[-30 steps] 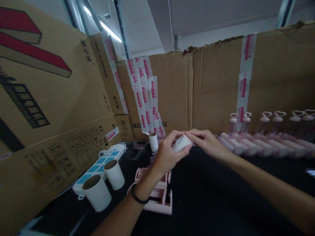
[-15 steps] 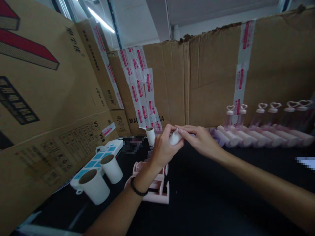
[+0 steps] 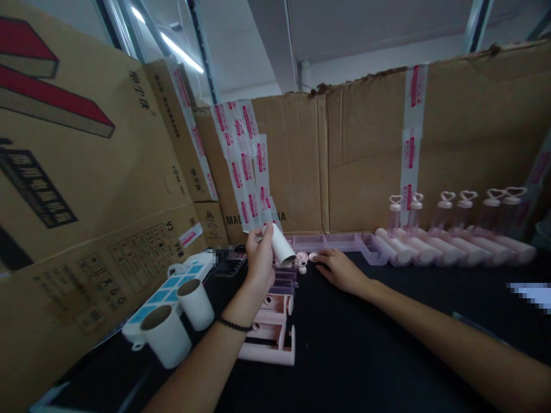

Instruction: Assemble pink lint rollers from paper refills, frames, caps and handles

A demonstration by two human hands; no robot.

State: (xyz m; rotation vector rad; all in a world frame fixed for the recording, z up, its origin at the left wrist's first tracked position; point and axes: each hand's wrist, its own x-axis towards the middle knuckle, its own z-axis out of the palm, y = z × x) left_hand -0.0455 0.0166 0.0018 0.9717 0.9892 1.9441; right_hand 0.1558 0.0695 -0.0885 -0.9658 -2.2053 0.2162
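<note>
My left hand is closed round a white roll, held tilted above the black table. My right hand lies low on the table with its fingers reaching toward small pink pieces next to a shallow pink tray. Its fingertips are close to or touching those pieces; I cannot make out whether they pinch one. Below my left wrist lies a row of pink plastic frames.
Two white rolls stand on end by a white and blue power strip at the left. White rolls lie in a row at the right, with heart-topped bottles behind. Taped cardboard boxes wall the back and left.
Both hands held the white roll together before. Now my right hand has let go and dropped to the table by the pink pieces, while my left keeps the roll and has tilted it upward.
</note>
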